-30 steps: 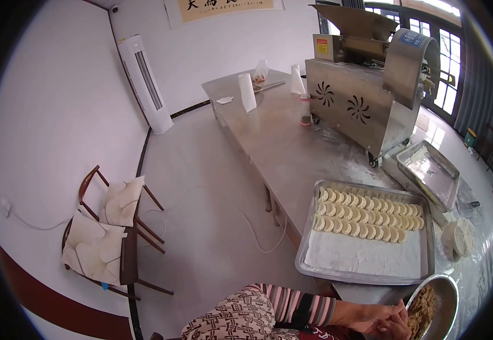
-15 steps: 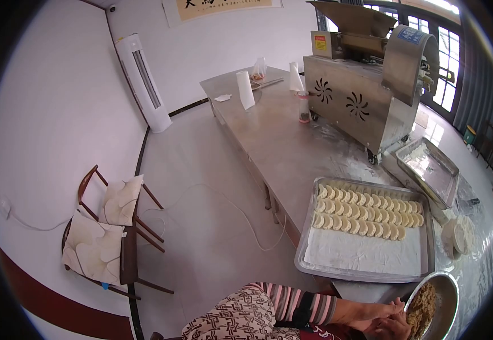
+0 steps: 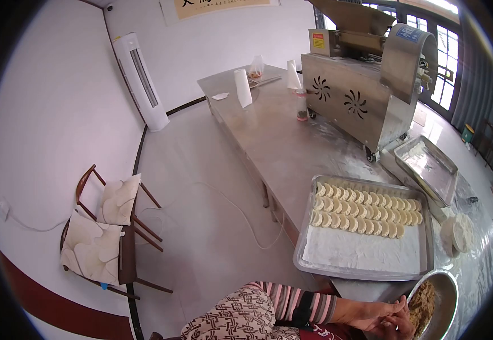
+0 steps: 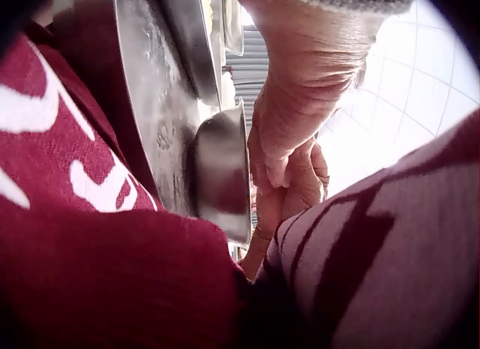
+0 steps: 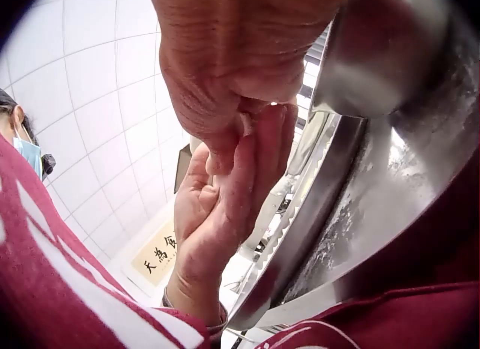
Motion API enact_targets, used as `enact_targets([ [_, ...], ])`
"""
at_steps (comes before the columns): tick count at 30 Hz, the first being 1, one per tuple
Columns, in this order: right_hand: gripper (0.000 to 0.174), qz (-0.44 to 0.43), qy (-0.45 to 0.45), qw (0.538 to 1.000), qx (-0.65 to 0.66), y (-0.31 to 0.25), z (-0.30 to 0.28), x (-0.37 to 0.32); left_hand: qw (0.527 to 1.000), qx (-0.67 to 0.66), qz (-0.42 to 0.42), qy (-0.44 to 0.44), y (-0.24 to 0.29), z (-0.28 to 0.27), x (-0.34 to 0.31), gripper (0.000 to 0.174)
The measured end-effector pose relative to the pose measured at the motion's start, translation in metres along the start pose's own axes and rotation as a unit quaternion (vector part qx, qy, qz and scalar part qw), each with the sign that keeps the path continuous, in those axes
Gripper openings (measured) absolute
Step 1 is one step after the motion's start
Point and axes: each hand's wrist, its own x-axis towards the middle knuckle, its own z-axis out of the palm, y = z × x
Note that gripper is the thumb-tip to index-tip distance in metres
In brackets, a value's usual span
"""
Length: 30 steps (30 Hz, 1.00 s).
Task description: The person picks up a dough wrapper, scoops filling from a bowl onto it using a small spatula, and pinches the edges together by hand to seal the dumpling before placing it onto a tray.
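My left hand (image 3: 379, 310) and my right hand (image 3: 402, 326) are together at the near rim of a metal bowl (image 3: 450, 306) of brown minced filling (image 3: 423, 306). The fingers of both hands bend toward one another and pinch at a dumpling, of which only a small pale edge shows between them in the right wrist view; the hands cover the rest. There, my right hand (image 5: 240, 56) comes down from above against the upturned left hand (image 5: 232, 176). Beyond the bowl, a metal tray (image 3: 365, 275) holds three rows of crescent dumplings (image 3: 365, 209) on white cloth.
A second metal tray (image 3: 427, 170) lies behind, beside a small bowl with white flour (image 3: 460, 235). A large steel machine (image 3: 354, 96) stands farther back on the steel table (image 3: 280, 136), near a jar (image 3: 301, 106) and paper rolls (image 3: 242, 88). Cushioned chairs (image 3: 96, 243) stand left.
My fingers have shifted slightly against each other while both hands stay by the bowl. The head view has moved a little; the rows of dumplings look the same.
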Motion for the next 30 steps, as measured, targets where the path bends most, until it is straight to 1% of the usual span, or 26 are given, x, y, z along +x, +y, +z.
enact_targets([
  [2,0.022,-0.032,0.039,0.998,-0.025,0.002,0.003,-0.002,1.0,-0.004,0.0,-0.01,-0.005,-0.014,0.009,0.045],
  [3,0.022,-0.027,0.042,0.998,-0.028,0.009,0.005,-0.001,1.0,-0.006,-0.001,-0.02,-0.005,-0.014,0.009,0.046],
  [5,0.029,-0.057,0.089,0.992,-0.062,0.028,0.011,-0.005,0.999,0.005,0.032,-0.009,-0.003,-0.006,0.003,0.049],
  [6,0.032,-0.081,0.12,0.989,-0.038,0.023,0.014,-0.001,0.998,-0.025,0.051,0.04,-0.006,-0.002,0.005,0.049],
  [7,0.036,-0.095,0.158,0.983,-0.025,0.018,0.016,0.004,0.995,-0.016,0.082,0.061,-0.006,-0.003,0.005,0.048],
  [8,0.049,-0.055,0.194,0.979,0.021,0.013,0.016,0.001,0.998,-0.013,0.06,0.017,-0.003,-0.004,0.002,0.047],
  [9,0.057,0.015,0.185,0.982,0.012,-0.014,0.007,0.003,0.997,-0.002,0.052,-0.057,0.001,-0.009,-0.001,0.052],
  [10,0.057,0.014,0.196,0.981,0.006,-0.015,0.004,-0.001,0.994,0.009,0.071,-0.077,0.004,-0.007,0.0,0.058],
  [11,0.058,0.012,0.203,0.979,0.002,-0.006,0.002,-0.009,0.997,0.022,0.038,0.059,0.001,0.001,-0.003,0.065],
  [12,0.057,-0.008,0.211,0.977,0.006,-0.005,-0.002,-0.013,0.996,0.071,0.02,0.056,0.01,0.013,-0.005,0.07],
  [13,0.057,-0.037,0.213,0.976,0.014,-0.006,-0.006,-0.015,0.997,0.07,0.009,0.023,0.011,0.01,-0.003,0.072],
  [14,0.056,-0.012,0.217,0.976,0.009,-0.007,-0.01,-0.022,0.997,0.079,0.006,0.003,0.012,0.012,0.001,0.074],
  [15,0.055,0.004,0.215,0.977,0.007,-0.015,-0.008,-0.023,0.995,0.093,-0.006,0.028,0.016,0.022,-0.005,0.077],
  [19,0.045,0.01,0.197,0.98,-0.004,-0.016,-0.014,-0.029,0.995,0.096,-0.025,0.026,0.014,0.03,0.002,0.08],
  [20,0.045,0.013,0.198,0.98,-0.005,-0.015,-0.013,-0.028,0.994,0.1,-0.024,0.032,0.014,0.032,0.002,0.081],
  [21,0.04,0.001,0.192,0.981,-0.013,-0.015,-0.011,-0.025,0.994,0.099,-0.027,0.034,0.012,0.03,0.002,0.081],
  [22,0.035,-0.013,0.185,0.982,-0.021,-0.014,-0.008,-0.024,0.996,0.079,-0.025,0.011,0.01,0.026,0.001,0.074],
  [23,0.035,-0.013,0.185,0.982,-0.017,-0.013,-0.007,-0.023,0.998,0.06,-0.021,-0.013,0.009,0.023,0.001,0.067],
  [25,0.027,-0.025,0.172,0.983,-0.052,-0.01,-0.005,-0.02,0.998,0.056,-0.019,-0.006,0.005,0.018,0.0,0.065],
  [28,0.024,-0.031,0.146,0.986,-0.078,-0.004,-0.006,-0.02,0.999,0.05,-0.008,0.012,0.001,0.019,0.001,0.061],
  [30,0.024,-0.028,0.147,0.985,-0.087,-0.004,-0.004,-0.018,0.998,0.051,-0.003,0.023,0.0,0.021,0.001,0.06],
])
